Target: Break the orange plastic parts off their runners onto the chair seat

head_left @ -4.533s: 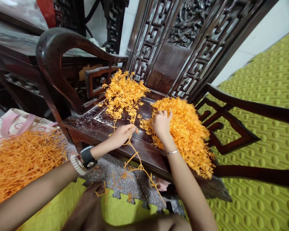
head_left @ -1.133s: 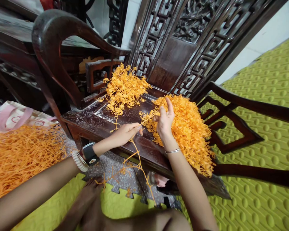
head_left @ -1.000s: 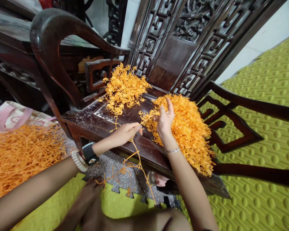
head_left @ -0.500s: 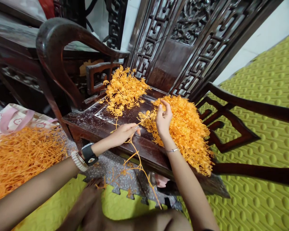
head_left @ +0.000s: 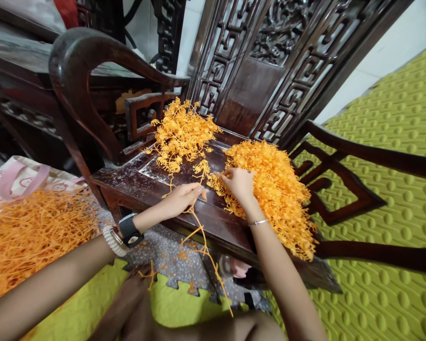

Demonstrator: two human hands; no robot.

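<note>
My left hand point(head_left: 184, 196) is closed, thumb against fingers, around an orange branched strand point(head_left: 203, 232) that looks like plastic. Its long thin end hangs over the chair's front edge, and a curly tip point(head_left: 201, 166) stands up above the fingers. My right hand point(head_left: 239, 183) is bent over the left side of a large heap of small curly orange pieces point(head_left: 273, 175), fingertips drawn together; what they hold, if anything, is too small to make out. A smaller pile of orange curly pieces point(head_left: 184, 130) lies further back on the seat.
The dark wooden chair seat point(head_left: 119, 182) carries pale dust. A curved armrest point(head_left: 71, 52) rises at left, another armrest point(head_left: 369, 203) at right. A mass of orange strands point(head_left: 39, 232) lies by a patterned bag point(head_left: 24, 173). Yellow mat point(head_left: 404, 227) covers the floor.
My right hand has come down and left, its raised fingers now drawn together by the heap's edge. The strand's curly tip has swung from leaning right to upright.
</note>
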